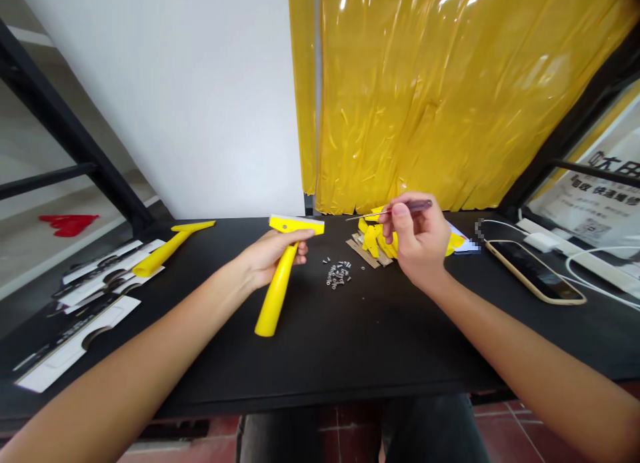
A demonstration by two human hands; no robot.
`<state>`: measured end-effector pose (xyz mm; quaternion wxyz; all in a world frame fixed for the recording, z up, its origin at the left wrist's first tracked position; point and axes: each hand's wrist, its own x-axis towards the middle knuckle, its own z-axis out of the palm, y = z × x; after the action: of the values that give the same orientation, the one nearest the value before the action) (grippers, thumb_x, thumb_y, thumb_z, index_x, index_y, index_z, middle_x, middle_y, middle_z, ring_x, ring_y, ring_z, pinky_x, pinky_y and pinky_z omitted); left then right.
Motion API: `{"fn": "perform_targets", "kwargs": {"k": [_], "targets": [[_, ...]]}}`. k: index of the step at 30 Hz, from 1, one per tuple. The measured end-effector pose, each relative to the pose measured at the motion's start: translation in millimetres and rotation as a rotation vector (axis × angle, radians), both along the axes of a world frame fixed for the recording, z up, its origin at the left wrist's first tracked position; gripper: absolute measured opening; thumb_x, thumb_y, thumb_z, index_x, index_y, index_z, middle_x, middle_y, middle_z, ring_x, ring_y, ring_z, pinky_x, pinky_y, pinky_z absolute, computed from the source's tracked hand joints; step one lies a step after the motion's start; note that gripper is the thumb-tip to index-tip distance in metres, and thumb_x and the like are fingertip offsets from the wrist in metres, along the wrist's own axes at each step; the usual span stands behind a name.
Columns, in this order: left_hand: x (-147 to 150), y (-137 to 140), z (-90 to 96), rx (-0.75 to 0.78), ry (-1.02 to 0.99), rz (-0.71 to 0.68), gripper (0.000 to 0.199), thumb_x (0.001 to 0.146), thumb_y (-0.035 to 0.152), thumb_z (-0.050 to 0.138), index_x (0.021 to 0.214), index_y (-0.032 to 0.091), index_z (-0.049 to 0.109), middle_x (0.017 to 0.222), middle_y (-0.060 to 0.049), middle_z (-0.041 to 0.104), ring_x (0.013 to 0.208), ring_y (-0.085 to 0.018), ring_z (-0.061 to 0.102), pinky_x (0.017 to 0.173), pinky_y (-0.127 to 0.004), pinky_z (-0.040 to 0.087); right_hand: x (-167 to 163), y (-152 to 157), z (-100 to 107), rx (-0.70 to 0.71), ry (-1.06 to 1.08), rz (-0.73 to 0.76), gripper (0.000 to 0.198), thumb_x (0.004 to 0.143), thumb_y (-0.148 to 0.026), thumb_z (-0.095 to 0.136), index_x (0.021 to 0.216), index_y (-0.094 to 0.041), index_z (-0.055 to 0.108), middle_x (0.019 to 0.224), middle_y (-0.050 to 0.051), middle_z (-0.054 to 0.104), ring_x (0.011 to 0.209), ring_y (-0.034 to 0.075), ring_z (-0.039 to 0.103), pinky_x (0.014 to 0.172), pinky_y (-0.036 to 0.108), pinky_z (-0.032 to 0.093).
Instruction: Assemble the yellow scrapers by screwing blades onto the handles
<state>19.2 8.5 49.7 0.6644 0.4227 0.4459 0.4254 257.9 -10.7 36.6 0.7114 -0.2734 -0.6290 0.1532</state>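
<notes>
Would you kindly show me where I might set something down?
Bare table lies near the front edge, before the screws, and between the right forearm and the phone. It is crowded around the yellow pieces and the cards.

Scraper (277, 289): smooth yellow plastic with a soft sheen
Screwdriver (419, 207): slim metal shaft, dark reddish handle that looks like glossy plastic
Screws and nuts (340, 274): bright, shiny metal
Yellow pieces (371, 241): smooth plastic by their look
Tabletop (350, 349): black, matt, even; its material is unclear
Curtain (450, 103): glossy yellow plastic film, wrinkled
White panel (200, 103): smooth, mostly matt
Sleeves (83, 343): printed paper card, flat and smooth
Phone (533, 271): glossy dark glass front
</notes>
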Motion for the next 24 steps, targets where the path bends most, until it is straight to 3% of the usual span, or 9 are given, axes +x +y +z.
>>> {"fn": "perform_targets", "kwargs": {"k": [4, 7, 12, 24], "targets": [[11, -5, -12.0, 0.09, 0.026, -0.006, 0.008, 0.082, 0.017, 0.067, 0.078, 0.009, 0.067, 0.072, -0.009, 0.067, 0.057, -0.014, 0.061, 0.043, -0.022, 0.049, -4, -10, -12, -0.042, -0.065, 0.044, 0.01, 0.098, -0.031, 0.06, 0.102, -0.023, 0.061, 0.08, 0.0, 0.068, 0.061, 0.012, 0.064, 0.055, 0.027, 0.054], [19, -9, -20.4, 0.108, 0.05, -0.031, 0.018, 0.082, 0.02, 0.057, 0.079, 0.006, 0.069, 0.077, -0.013, 0.071, 0.051, -0.015, 0.06, 0.039, -0.025, 0.049, -8, -17, -17, -0.051, -0.204, 0.042, 0.009, 0.097, -0.028, 0.06, 0.104, -0.022, 0.062, 0.084, 0.001, 0.071, 0.068, 0.014, 0.069, 0.064, 0.029, 0.058], [26, -13, -34.5, 0.143, 0.063, -0.02, 0.022, 0.078, 0.023, 0.055, 0.074, 0.005, 0.068, 0.075, -0.014, 0.071, 0.048, -0.016, 0.061, 0.04, -0.028, 0.052, -8, -20, -23, -0.026, -0.421, -0.02, 0.008, 0.095, -0.022, 0.06, 0.103, -0.021, 0.062, 0.086, 0.002, 0.071, 0.071, 0.013, 0.069, 0.068, 0.028, 0.056], [28, -16, -38.8, 0.208, 0.078, -0.064, 0.023, 0.074, 0.026, 0.058, 0.068, 0.006, 0.068, 0.064, -0.01, 0.067, 0.047, -0.017, 0.059, 0.038, -0.027, 0.051, -9, -18, -25, -0.11, -0.378, -0.003, 0.007, 0.097, -0.025, 0.057, 0.101, -0.02, 0.06, 0.086, 0.002, 0.069, 0.072, 0.014, 0.069, 0.069, 0.028, 0.056]]}}
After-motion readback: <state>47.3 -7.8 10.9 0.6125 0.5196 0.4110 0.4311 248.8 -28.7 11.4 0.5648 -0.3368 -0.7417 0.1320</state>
